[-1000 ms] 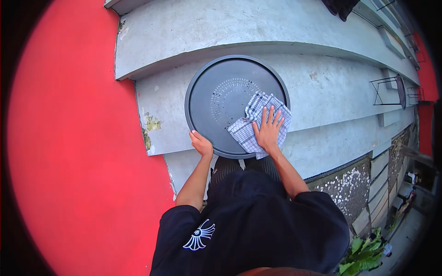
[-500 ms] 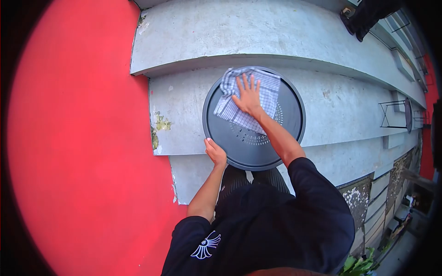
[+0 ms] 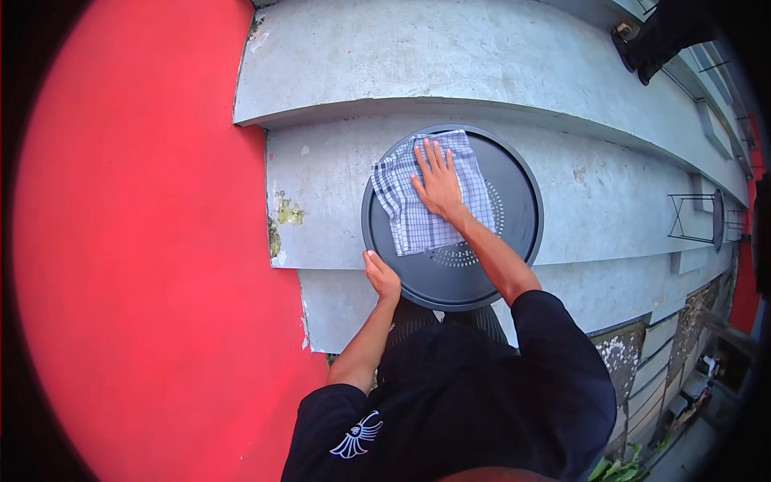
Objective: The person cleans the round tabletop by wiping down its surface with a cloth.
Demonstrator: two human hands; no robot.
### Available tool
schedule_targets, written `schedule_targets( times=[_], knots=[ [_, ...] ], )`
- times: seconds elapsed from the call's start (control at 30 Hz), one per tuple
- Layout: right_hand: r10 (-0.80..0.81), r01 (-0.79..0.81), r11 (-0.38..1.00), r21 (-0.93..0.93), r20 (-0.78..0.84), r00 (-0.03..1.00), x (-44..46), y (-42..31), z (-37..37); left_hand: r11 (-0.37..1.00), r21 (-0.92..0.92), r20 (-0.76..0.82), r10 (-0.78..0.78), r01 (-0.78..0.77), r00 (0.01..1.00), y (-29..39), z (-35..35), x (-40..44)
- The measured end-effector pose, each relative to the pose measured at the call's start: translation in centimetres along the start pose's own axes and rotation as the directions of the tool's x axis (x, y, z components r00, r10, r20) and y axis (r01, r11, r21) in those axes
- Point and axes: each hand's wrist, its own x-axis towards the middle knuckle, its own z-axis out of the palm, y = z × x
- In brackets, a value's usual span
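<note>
A round dark grey tray [image 3: 514,201] with a raised rim and a ring of pale marks is above my knees. My left hand [image 3: 382,275] grips its rim at the lower left. On the tray's upper left part lies a blue-and-white checked cloth [image 3: 414,225]. My right hand [image 3: 438,181] rests flat on this cloth with its fingers spread, pressing it against the tray. Part of the ring of marks is hidden under the cloth.
Grey concrete steps [image 3: 418,56] run across the view, beside a red wall or surface [image 3: 144,225] on the left. A person's dark-clothed legs [image 3: 662,40] are at the upper right. A round-topped folding table [image 3: 717,218] stands at the right. Green leaves [image 3: 622,468] show at the bottom.
My right hand and the cloth have gone from the tray's lower right to its upper left. My left hand still holds the rim. The view has shifted, and more of the other person's legs shows.
</note>
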Motion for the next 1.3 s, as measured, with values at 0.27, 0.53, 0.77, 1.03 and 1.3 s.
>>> schedule_targets(
  times=[0.27, 0.53, 0.77, 1.03, 1.3],
  knots=[
    [-0.087, 0.087, 0.996, -0.022, 0.021, 0.996, 0.2, 6.0, -1.7, 0.998, -0.060, -0.014, 0.012, -0.013, 1.000, -0.1, 0.1, 0.3],
    [0.541, -0.570, 0.811, -0.131, -0.201, 0.817, -11.4, 7.4, -2.0, 0.999, -0.044, 0.028, -0.021, 0.022, 0.999, 0.0, -0.3, 0.9],
    [0.572, -0.584, 0.805, -0.107, -0.121, 0.811, -15.6, 7.0, -3.3, 0.999, -0.034, 0.006, -0.012, 0.012, 1.000, 0.9, 0.2, 1.4],
    [0.456, -0.480, 0.866, -0.142, -0.174, 0.873, -1.7, 4.5, 1.0, 0.996, -0.086, -0.015, -0.003, 0.001, 1.000, 0.8, -0.4, -0.1],
    [-0.075, 0.077, 0.997, -0.021, 0.090, 0.993, -0.3, -5.0, 1.3, 0.999, -0.020, -0.011, 0.028, -0.028, 1.000, 1.9, 1.2, 0.1]
  ],
)
